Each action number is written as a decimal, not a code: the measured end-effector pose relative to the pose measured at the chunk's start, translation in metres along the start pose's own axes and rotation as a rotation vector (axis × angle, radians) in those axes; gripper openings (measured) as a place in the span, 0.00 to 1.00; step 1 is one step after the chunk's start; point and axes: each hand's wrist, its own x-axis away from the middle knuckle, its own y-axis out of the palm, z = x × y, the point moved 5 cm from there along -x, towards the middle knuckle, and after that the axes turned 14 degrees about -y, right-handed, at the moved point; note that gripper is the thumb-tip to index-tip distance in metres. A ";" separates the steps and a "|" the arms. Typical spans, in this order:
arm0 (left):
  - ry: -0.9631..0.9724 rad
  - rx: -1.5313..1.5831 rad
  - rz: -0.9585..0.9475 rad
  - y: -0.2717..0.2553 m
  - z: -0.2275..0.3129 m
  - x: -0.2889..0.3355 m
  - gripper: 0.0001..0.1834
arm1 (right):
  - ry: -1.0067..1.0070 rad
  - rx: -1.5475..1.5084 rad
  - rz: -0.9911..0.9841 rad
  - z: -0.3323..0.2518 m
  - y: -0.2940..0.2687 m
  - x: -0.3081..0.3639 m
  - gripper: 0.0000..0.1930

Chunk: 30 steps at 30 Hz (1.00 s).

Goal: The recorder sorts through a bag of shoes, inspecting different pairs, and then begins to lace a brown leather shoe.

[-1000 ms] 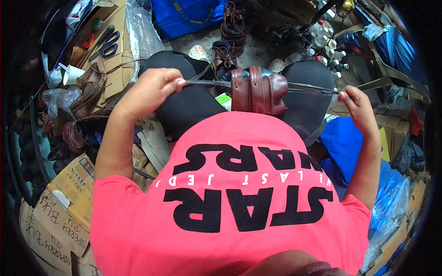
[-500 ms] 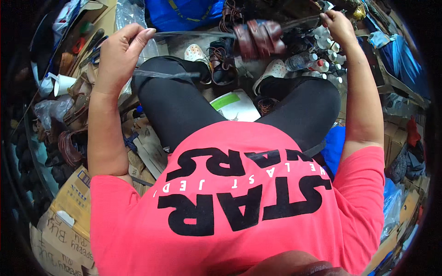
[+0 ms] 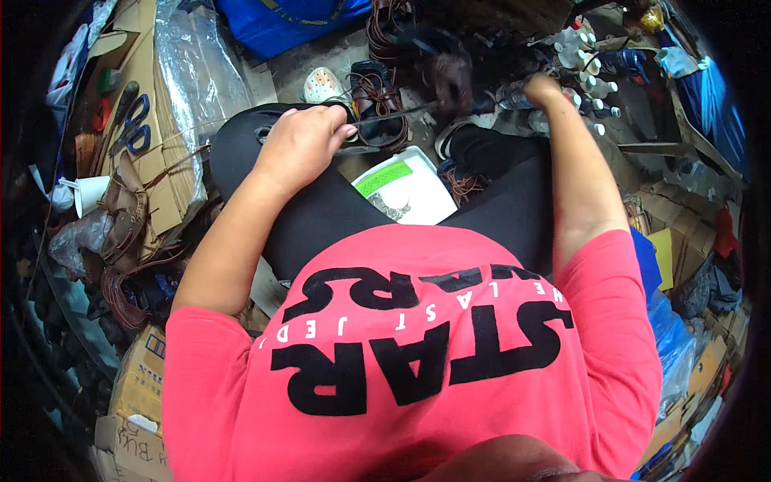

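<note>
My left hand [image 3: 305, 145] is closed above my left knee, pinching one end of a thin dark strip [image 3: 389, 116]. The strip runs right to a brown leather bundle [image 3: 451, 80], blurred by motion, that hangs between my hands. Farther right, my right hand [image 3: 544, 90] is closed at the strip's other side; what lies between its fingers is largely hidden. Under the strip stand a dark laced shoe [image 3: 376, 96] and a pale clog with holes [image 3: 323, 85]. A white container with a green band [image 3: 399, 181] sits between my legs.
Several plastic bottles [image 3: 590, 84] stand at the far right. A blue bag [image 3: 289, 24] lies at the far side. On the left are blue-handled scissors [image 3: 136, 128] on cardboard, clear plastic sheeting [image 3: 197, 64] and a white cup [image 3: 90, 195].
Both hands have come closer together and lower, the left moving right and toward me, the right moving left. The leather bundle has swung and turned between them, and the strip has slackened.
</note>
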 end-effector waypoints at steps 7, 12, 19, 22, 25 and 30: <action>-0.257 0.096 -0.050 0.000 -0.019 -0.007 0.11 | 0.019 -0.191 0.008 -0.031 0.013 -0.030 0.17; -0.206 0.101 -0.185 0.013 -0.015 -0.016 0.10 | -0.206 -0.019 0.027 -0.021 0.017 -0.064 0.16; -0.302 0.226 0.149 -0.004 -0.041 -0.066 0.09 | 0.050 -1.247 0.428 -0.052 0.014 -0.079 0.16; -0.463 0.209 0.263 -0.016 -0.075 -0.061 0.08 | 0.024 -0.399 0.169 -0.049 0.039 -0.094 0.20; -0.596 0.633 0.442 -0.035 -0.111 -0.072 0.08 | 0.113 -0.244 0.206 0.013 0.132 -0.117 0.22; -0.582 0.817 0.464 -0.037 -0.123 -0.066 0.08 | 0.073 -0.278 -0.045 -0.017 0.159 -0.152 0.23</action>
